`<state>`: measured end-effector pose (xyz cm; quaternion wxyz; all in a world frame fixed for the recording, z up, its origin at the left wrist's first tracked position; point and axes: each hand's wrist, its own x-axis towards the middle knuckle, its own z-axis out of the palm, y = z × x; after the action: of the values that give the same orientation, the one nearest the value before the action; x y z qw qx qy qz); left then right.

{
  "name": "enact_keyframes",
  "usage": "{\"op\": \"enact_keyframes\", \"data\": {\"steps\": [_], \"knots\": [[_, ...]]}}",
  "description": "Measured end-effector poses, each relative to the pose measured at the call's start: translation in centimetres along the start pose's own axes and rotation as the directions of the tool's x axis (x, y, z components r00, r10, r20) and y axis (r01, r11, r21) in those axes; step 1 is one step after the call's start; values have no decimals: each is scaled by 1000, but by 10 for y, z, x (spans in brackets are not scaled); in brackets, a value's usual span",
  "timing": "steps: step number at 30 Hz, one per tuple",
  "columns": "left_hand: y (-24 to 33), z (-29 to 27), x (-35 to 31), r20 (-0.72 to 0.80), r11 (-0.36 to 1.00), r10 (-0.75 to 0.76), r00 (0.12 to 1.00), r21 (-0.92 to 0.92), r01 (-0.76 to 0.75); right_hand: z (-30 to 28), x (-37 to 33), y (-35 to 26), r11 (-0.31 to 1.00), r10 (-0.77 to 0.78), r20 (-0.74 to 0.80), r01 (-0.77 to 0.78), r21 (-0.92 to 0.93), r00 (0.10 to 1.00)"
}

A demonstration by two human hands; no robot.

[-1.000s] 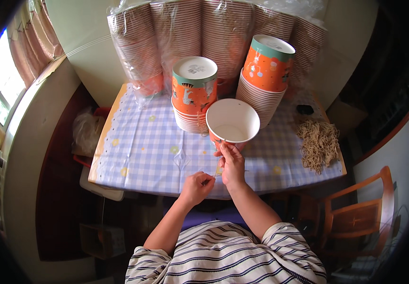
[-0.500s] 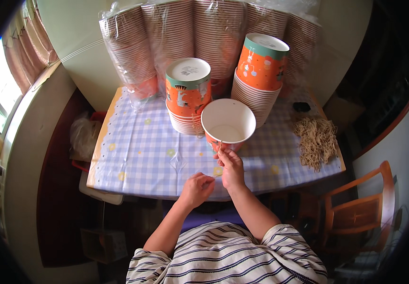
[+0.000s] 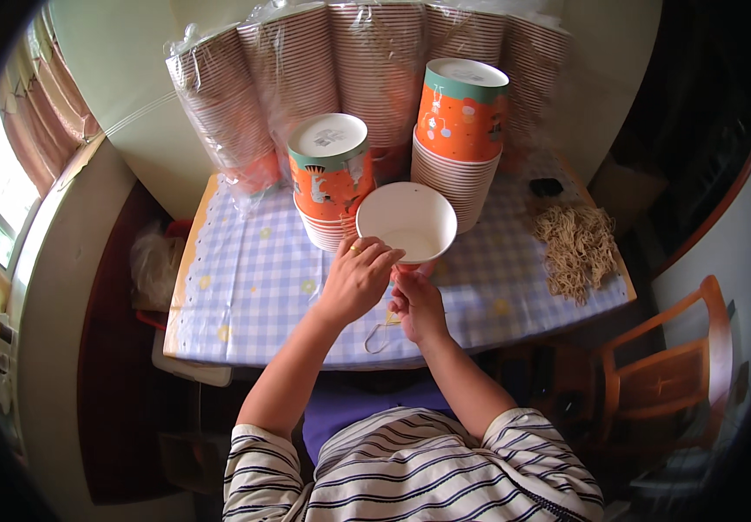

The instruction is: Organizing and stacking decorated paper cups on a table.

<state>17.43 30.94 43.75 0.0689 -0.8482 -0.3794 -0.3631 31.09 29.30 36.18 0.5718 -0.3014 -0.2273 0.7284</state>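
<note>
A white-lined paper bucket (image 3: 406, 224) with an orange outside stands at the middle of the table, its opening tilted toward me. My left hand (image 3: 358, 283) is closed at its near left rim, fingers bent over the edge; the thumb is hidden. Just below that rim my right hand (image 3: 419, 306) is closed in a pinch against the bucket's front. A thin tan cord (image 3: 375, 341) hangs from the right hand in a loop over the tablecloth. Both hands' fingertips nearly meet, and the exact grip between them is partly hidden.
Upside-down bucket stacks stand behind, one at left (image 3: 330, 183) and a taller one at right (image 3: 462, 122). Tall plastic-wrapped stacks (image 3: 375, 78) line the back. A pile of tan cords (image 3: 577, 252) lies at right near a small black object (image 3: 547, 187). A wooden chair (image 3: 662, 374) stands at right.
My left hand has moved up and forward from the table's front edge to the bucket's rim. The right hand has come slightly nearer me, and a cord loop now shows beneath it.
</note>
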Motion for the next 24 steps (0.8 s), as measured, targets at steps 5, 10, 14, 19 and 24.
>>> {"op": "enact_keyframes", "data": {"steps": [5, 10, 14, 19, 24], "knots": [[-12, 12, 5, 33, 997, -11, 999, -73, 13, -3, 2, -5, 998, -2, -68, -2, -64, 998], [-10, 12, 10, 66, 994, -11, 998, -105, 18, -4, 7, -2, 969, -62, -139, 27, -244, 988], [-8, 8, 9, 83, 990, -3, 997, -137, 15, -5, 9, 0, 969, -73, -120, 42, -245, 990], [-8, 10, 8, 81, 997, 64, 995, -56, -60, -4, 6, 5, 974, -75, -100, 52, -222, 992], [-12, 13, 8, 84, 994, 106, 991, -44, -102, -2, 4, 5, 957, -67, -125, 28, -287, 990]]}}
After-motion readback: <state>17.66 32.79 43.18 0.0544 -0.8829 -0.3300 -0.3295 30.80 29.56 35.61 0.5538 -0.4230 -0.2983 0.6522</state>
